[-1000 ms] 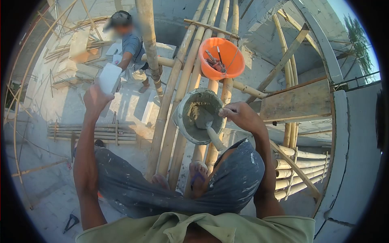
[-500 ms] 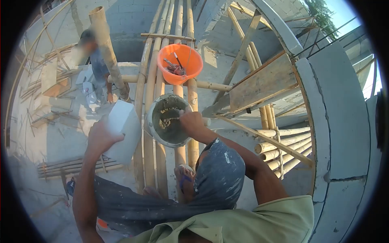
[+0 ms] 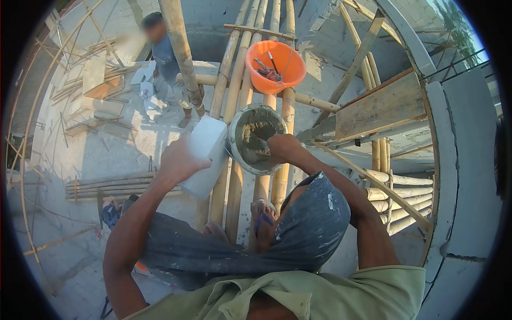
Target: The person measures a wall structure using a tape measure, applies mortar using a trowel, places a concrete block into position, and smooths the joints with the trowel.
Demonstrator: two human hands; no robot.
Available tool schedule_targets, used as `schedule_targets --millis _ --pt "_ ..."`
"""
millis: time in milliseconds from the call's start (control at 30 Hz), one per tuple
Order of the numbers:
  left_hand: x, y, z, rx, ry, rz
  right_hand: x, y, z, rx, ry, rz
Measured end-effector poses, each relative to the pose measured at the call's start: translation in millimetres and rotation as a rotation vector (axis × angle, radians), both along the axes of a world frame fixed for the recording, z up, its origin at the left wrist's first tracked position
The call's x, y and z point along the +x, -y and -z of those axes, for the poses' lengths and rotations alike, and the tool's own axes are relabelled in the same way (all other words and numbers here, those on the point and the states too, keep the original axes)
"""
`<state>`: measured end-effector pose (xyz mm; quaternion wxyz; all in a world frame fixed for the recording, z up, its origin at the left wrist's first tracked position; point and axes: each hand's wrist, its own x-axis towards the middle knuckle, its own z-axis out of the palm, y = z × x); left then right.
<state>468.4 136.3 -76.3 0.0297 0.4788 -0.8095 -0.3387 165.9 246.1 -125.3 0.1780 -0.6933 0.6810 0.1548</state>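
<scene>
My left hand (image 3: 180,160) grips a white block (image 3: 207,143) by its left side, just left of a mortar-crusted bucket (image 3: 234,140). Grey wet mortar (image 3: 253,140) lies in the bucket. Over the bucket's right rim, my right hand (image 3: 284,148) is closed round something, probably the trowel handle, though its fingers hide it and the blade cannot be made out. The bucket stands on bamboo poles (image 3: 218,194) between my knees and an orange basin (image 3: 296,72). Several tools (image 3: 269,71) lie in that basin.
An upright bamboo pole (image 3: 178,37) rises left of the basin. Another person (image 3: 166,58) stands lower down at the left, near blocks and boards. A wooden board (image 3: 381,109) and a pale block wall (image 3: 469,160) are on the right. My feet rest on the poles.
The white block has come from the far left to beside the bucket. My right hand has moved from the bucket rim to closed over the mortar. The other person has let go of the block and stands back.
</scene>
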Motion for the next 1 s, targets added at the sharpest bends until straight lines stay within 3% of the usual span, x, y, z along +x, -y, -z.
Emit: schedule_targets --millis 100,167,200,267,467,867,1000 --pt "-1 1 -4 0.057 0.058 -0.023 -21 -4 26 0.055 0.127 0.099" --pt "2 3 -2 0.052 0.053 -0.02 -34 -8 42 0.064 0.421 0.215" --pt "4 4 0 0.051 0.047 -0.008 -36 -9 37 0.064 0.427 0.204" --pt "8 2 0 0.05 0.057 -0.027 -37 -15 20 0.281 0.694 0.496" --pt "9 -5 5 0.058 0.043 -0.061 -53 -59 40 0.207 1.114 0.711" --pt "8 -10 6 -0.021 0.131 -0.031 -34 -101 32 -0.088 1.233 0.954" --pt "1 -10 2 -0.017 0.118 0.014 -47 -110 11 -0.209 1.049 0.679"
